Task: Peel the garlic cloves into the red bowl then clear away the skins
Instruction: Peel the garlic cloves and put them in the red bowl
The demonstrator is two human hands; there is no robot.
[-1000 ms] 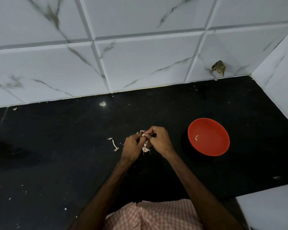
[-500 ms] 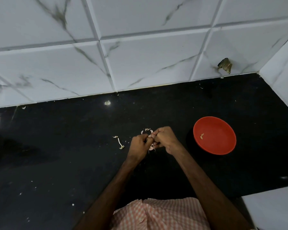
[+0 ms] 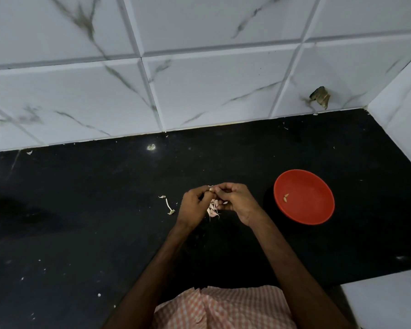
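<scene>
Checked cloth [image 3: 223,307] at the near edge, with both forearms reaching up from it over the black counter [image 3: 81,222].

Hands meet mid-counter, held slightly above the surface. Left hand [image 3: 195,207] is curled, thumb and forefinger pinching a small clove [image 3: 210,189]. Right hand [image 3: 237,203] is also curled, its fingertips closed on the same clove from the other side. Looks like skin-stripping in progress. How much skin remains on it: too small to tell.

Directly below the hands is a pale pile [image 3: 212,210] of pinkish-white pieces. Unpeeled cloves, skins or a mix: cannot tell. Just left of the left hand are skin scraps [image 3: 168,206], one long and stalk-like, lying flat on the counter.

Handling notes, my judgement:
- Clove: tiny, light, firm. Slick once bare, so it may pop out of a tight pinch. Hold it across the fat middle with one hand and start the peel at the root end or tip, where the skin lifts.
- Skins: papery, near weightless, cling to damp fingers and drift on any air. Picking them up one by one will be slow. Sweep them together with the edge of a hand.

Right of the hands and well apart sits the red bowl [image 3: 316,210], shallow and upright, with peeled cloves [image 3: 286,197] inside near its left side. It's probably light plastic and will slide if knocked, so drop cloves in from above.

Pale specks are scattered over the counter. Behind it is the tiled wall [image 3: 199,86], with a chipped hole [image 3: 320,97] low on the right.
</scene>
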